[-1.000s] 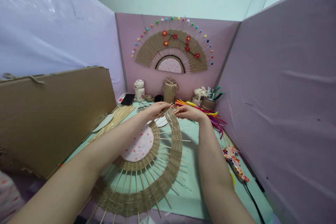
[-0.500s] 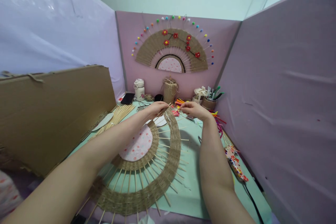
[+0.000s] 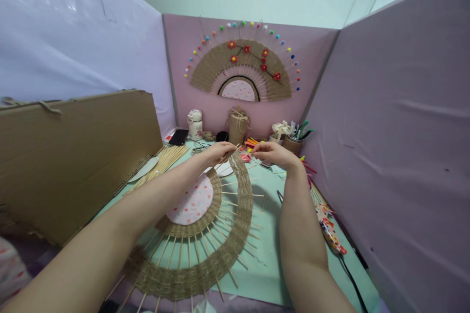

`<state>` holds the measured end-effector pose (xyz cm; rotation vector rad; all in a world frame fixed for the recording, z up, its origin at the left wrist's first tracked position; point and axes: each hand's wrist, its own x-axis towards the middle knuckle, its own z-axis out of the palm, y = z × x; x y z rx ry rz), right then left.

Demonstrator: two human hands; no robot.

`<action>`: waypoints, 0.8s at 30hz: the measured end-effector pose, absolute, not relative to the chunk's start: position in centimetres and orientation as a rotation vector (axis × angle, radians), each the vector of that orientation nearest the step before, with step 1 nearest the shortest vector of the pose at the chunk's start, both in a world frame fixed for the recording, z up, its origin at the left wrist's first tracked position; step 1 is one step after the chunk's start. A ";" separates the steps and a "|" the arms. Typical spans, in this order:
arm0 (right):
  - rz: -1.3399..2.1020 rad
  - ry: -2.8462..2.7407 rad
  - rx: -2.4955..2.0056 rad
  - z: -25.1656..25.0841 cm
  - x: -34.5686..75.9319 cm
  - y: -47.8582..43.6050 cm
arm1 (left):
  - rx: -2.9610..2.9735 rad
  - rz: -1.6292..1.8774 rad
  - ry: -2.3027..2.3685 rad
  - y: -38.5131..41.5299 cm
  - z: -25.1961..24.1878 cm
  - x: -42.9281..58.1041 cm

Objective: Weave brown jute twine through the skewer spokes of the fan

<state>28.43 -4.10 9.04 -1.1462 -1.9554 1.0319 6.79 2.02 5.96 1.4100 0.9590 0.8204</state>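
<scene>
A half-round woven fan (image 3: 244,205) of twine and thin wooden sticks lies on the table, its curve turned toward me and to the right. At its centre is a pale half-disc (image 3: 198,200) with pink and red dots. At the far end of the fan, my left hand (image 3: 221,151) is closed around an edge stick; its palm side is hidden. Just to the right, apart from it, my right hand (image 3: 273,153) is pinched. What its fingertips hold is too thin to make out.
Loose sticks (image 3: 167,161) lie at the left beside a cardboard sheet (image 3: 81,151). Along the back stand a white bottle (image 3: 195,125), a twine roll (image 3: 238,124) and a tool cup (image 3: 293,145). A flowered glue-gun-like tool (image 3: 332,234) with a cord lies right. A finished fan (image 3: 209,71) hangs behind.
My right hand has shifted very slightly to the right, and the view has moved a touch. My left hand and the woven fan stay as they were.
</scene>
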 end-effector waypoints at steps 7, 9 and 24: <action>1.037 -2.019 -1.186 7.9 28.8 -3.0 | 1.390 0.816 0.927 1.8 6.3 6.6; 1.040 -2.040 -1.178 7.8 28.9 -2.8 | 1.376 0.811 0.919 1.9 6.2 6.5; 1.314 -2.060 -1.085 5.2 28.2 -0.2 | 1.263 0.736 0.875 1.7 6.8 5.8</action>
